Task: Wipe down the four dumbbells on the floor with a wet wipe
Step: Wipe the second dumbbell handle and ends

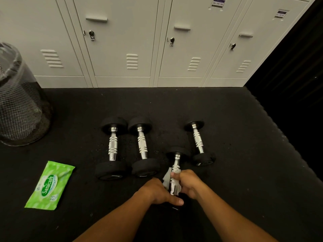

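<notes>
Four dumbbells are on the black floor (227, 119) in the middle of the frame, all with chrome handles and black ends. Three lie flat, pointing up the frame: the left dumbbell (112, 146) and the second dumbbell (142, 145) close together, and the far-right dumbbell (198, 142) apart from them. The third dumbbell (175, 169) sits lower, between the second and the far-right one — it is in the person's grasp. The right hand (187, 183) has its fingers curled round the handle with a white wet wipe (167, 177) wrapped against the chrome. The left hand (157, 193) grips the near end of that dumbbell, thumb stretched across it; the near end itself is mostly hidden.

One green pack of wipes (49, 186) lies flat at lower left. One black mesh bin (21, 102) with a clear liner stands at the left edge.

The floor is dark speckled rubber. Along the top runs a row of four pale lockers (122, 49) — each with a latch and vent slots; two at upper right carry small labels. The right side is dark.
</notes>
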Action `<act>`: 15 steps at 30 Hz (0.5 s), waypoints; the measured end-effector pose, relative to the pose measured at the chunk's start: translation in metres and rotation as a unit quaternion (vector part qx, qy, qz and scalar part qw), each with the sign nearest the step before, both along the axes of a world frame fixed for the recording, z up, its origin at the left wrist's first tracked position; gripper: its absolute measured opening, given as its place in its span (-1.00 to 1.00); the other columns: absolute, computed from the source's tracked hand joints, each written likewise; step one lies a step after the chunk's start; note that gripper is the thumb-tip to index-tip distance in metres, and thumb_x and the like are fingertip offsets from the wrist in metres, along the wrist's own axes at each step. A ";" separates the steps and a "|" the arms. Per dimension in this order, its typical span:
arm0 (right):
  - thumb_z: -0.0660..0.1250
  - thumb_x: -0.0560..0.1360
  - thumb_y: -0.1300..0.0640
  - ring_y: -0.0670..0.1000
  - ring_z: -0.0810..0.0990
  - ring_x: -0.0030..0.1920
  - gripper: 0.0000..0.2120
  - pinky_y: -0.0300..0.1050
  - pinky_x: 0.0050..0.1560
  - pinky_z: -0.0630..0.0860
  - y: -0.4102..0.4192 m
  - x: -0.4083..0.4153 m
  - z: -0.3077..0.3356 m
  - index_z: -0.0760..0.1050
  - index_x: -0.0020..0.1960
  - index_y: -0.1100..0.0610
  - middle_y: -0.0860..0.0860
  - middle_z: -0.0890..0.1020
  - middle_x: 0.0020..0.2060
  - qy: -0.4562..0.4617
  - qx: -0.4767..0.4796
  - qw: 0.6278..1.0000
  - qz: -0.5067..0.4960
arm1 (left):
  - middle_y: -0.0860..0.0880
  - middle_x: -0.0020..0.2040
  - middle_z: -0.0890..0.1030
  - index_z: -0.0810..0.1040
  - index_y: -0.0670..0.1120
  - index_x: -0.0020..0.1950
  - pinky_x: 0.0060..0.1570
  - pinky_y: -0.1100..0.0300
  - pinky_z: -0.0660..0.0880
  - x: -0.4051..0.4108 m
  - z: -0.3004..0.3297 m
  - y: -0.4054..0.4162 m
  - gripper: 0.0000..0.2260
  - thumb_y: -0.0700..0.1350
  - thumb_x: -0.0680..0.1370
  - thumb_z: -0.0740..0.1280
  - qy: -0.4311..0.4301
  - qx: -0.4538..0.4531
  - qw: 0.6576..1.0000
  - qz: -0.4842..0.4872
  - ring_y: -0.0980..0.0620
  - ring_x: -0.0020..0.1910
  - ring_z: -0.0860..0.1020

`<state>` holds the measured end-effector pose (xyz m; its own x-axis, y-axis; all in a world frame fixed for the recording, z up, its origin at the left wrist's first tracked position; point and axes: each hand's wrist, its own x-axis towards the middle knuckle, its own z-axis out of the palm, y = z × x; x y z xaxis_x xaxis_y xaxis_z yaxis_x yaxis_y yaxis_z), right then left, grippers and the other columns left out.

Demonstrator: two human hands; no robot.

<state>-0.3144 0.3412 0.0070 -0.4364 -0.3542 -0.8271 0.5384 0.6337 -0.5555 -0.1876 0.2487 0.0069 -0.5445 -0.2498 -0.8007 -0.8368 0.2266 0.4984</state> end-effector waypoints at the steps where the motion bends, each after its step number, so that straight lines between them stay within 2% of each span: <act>1: 0.36 0.56 0.27 0.22 0.70 -0.02 -0.83 0.18 0.08 0.61 -0.002 0.000 -0.002 0.58 0.11 0.33 0.25 0.71 -0.04 -0.004 -0.015 1.000 -0.017 | 0.07 0.19 0.63 0.57 0.01 0.30 0.14 0.21 0.52 0.000 -0.002 0.001 0.02 0.42 -0.09 0.58 0.005 0.002 1.000 0.001 0.12 0.09 0.58; 4: 0.37 0.56 0.27 0.24 0.68 -0.04 -0.82 0.22 0.16 0.58 -0.004 -0.002 -0.005 0.56 0.10 0.37 0.27 0.69 -0.07 -0.006 -0.049 0.998 -0.046 | 0.07 0.24 0.61 0.53 0.04 0.36 0.19 0.17 0.53 0.000 -0.004 0.002 0.06 0.44 -0.08 0.58 0.014 -0.002 1.000 0.001 0.10 0.16 0.58; 6: 0.37 0.56 0.26 0.20 0.68 -0.13 -0.83 0.15 0.04 0.60 -0.007 -0.003 -0.004 0.54 0.06 0.37 0.25 0.68 -0.13 0.001 -0.063 0.996 -0.063 | 0.06 0.29 0.58 0.50 0.04 0.39 0.21 0.17 0.51 0.001 -0.003 0.002 0.00 0.41 0.02 0.59 0.017 -0.006 1.000 -0.007 0.08 0.20 0.56; 9: 0.38 0.56 0.23 0.20 0.67 -0.18 -0.88 0.07 -0.09 0.60 -0.011 -0.007 -0.005 0.54 -0.04 0.31 0.25 0.67 -0.16 0.025 -0.063 0.994 -0.085 | 0.08 0.31 0.57 0.47 0.09 0.41 0.25 0.13 0.51 0.000 -0.002 0.002 0.08 0.45 -0.05 0.58 0.032 -0.011 0.999 -0.008 0.09 0.22 0.55; 13: 0.41 0.53 0.18 0.23 0.67 -0.15 -0.82 0.08 -0.06 0.59 -0.014 -0.009 -0.007 0.59 0.02 0.31 0.26 0.69 -0.16 0.061 -0.052 0.993 -0.085 | 0.09 0.24 0.57 0.48 0.06 0.37 0.18 0.20 0.49 -0.002 0.003 0.004 -0.10 0.33 0.11 0.63 0.031 0.003 1.000 -0.001 0.10 0.16 0.54; 15: 0.38 0.55 0.19 0.21 0.69 -0.18 -0.86 0.04 -0.11 0.61 -0.011 -0.007 -0.003 0.62 0.00 0.29 0.22 0.71 -0.20 0.075 -0.054 0.993 -0.076 | 0.09 0.23 0.59 0.50 0.06 0.36 0.20 0.16 0.51 -0.001 0.006 0.005 0.01 0.41 -0.02 0.61 0.018 -0.006 1.000 0.003 0.10 0.15 0.56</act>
<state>-0.3219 0.3304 0.0044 -0.6070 -0.3576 -0.7097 0.5289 0.4848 -0.6966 -0.1890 0.2535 0.0125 -0.5706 -0.2636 -0.7777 -0.8203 0.2278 0.5246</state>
